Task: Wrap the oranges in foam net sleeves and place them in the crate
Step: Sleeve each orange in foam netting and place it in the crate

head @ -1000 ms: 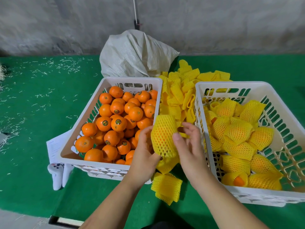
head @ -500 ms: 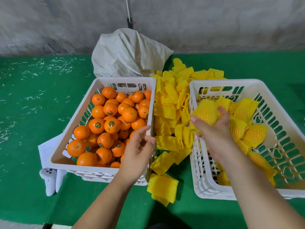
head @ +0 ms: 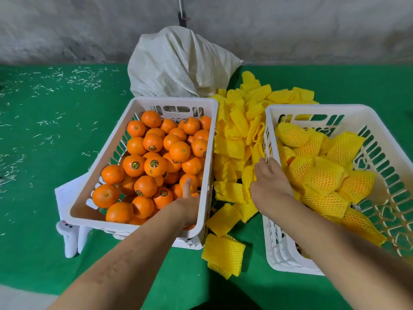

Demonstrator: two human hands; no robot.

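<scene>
Between the two crates, both hands go fetching.
Left hand (head: 186, 203) dips into the bare oranges (head: 154, 162), grip hidden; right hand (head: 269, 183), fingers loose and empty, reaches the loose sleeves (head: 234, 139) beside the crate (head: 380, 117) of wrapped fruit (head: 321, 175).

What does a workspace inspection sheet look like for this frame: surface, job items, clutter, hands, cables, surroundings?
Surface: green mat, pale shreds scattered at left.
Job's things: left crate full of bare oranges; right crate holds sleeved oranges; loose foam sleeves piled between them.
Clutter: white sack; paper sheet; white controller under left crate.
Hands: left hand reaches among bare oranges; right hand on sleeve pile; grips unclear.
Cables: nothing seen.
Surroundings: grey wall.
</scene>
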